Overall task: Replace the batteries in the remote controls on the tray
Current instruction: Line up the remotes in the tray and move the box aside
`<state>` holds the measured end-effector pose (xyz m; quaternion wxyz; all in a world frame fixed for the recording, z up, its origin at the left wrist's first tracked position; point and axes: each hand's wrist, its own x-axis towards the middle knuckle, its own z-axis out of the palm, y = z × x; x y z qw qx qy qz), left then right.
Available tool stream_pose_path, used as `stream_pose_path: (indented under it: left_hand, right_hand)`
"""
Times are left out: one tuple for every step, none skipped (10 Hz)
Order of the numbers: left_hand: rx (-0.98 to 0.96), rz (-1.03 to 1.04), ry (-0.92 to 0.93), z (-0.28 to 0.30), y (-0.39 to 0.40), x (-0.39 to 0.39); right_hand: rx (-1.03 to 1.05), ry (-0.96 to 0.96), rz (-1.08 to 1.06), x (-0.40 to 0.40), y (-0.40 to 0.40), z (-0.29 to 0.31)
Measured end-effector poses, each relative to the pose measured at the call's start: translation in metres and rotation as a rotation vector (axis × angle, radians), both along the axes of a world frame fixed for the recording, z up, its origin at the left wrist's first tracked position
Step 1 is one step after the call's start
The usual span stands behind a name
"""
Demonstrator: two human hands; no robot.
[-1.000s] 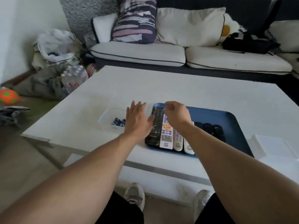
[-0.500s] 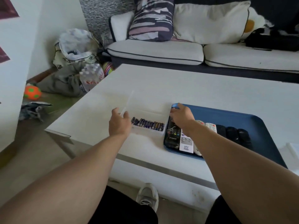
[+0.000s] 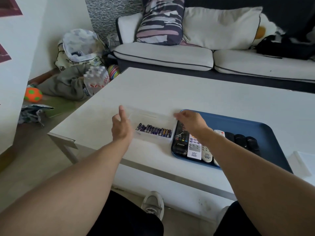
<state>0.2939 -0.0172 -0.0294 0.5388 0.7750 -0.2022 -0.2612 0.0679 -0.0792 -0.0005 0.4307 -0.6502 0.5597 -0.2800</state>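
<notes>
A blue tray (image 3: 242, 126) lies on the white table (image 3: 187, 92) and holds several remote controls: a black one (image 3: 181, 140), a white one (image 3: 194, 149), more pale ones and dark ones (image 3: 242, 142) beside them. Left of the tray stands a clear plastic box (image 3: 154, 135) with a row of batteries (image 3: 155, 130) in it. Its clear lid (image 3: 148, 113) lies open behind it. My left hand (image 3: 121, 125) hovers at the box's left end, thumb up, fingers relaxed. My right hand (image 3: 189, 120) is over the tray's far left corner, its fingertips at the box's right far corner.
A second clear container (image 3: 303, 162) sits at the table's right edge. Beyond the table is a sofa (image 3: 163, 55) with cushions. On the floor to the left are bags, a pack of water bottles (image 3: 96, 79) and an orange ball (image 3: 33, 94). My shoe (image 3: 153, 203) is under the table edge.
My left hand swung the box lid up and back, and the lid now lies flat behind the box. My right hand moved from the remotes toward the box's corner. The view shifted left.
</notes>
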Motion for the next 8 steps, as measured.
stream_pose_path:
  left_hand:
    - [0.037,-0.039,-0.073,-0.001,0.006,0.000]
    - [0.056,-0.082,-0.098,-0.007,0.008,0.005]
    - [0.049,-0.094,-0.106,-0.010,0.007,0.007]
    - [0.042,-0.107,-0.109,-0.012,0.005,0.008]
    - [0.042,-0.117,-0.128,-0.014,0.004,0.008]
    - [0.030,-0.127,-0.152,-0.017,0.001,0.009]
    - [0.041,-0.121,-0.171,-0.015,0.002,0.007]
    - [0.045,-0.049,-0.211,-0.013,-0.002,0.004]
  right_hand:
    - [-0.010,0.181,0.125,-0.001,0.009,-0.003]
    - [-0.016,0.236,0.160,0.000,0.014,-0.006]
    - [-0.014,0.217,0.147,0.001,0.015,-0.005]
    - [-0.014,0.205,0.142,0.002,0.013,-0.006]
    - [-0.023,0.221,0.128,0.005,0.011,-0.006]
    - [-0.043,0.254,0.129,0.009,0.008,-0.006]
    - [-0.031,0.255,0.134,0.009,0.012,-0.004]
    - [-0.053,0.250,0.119,0.008,0.016,-0.003]
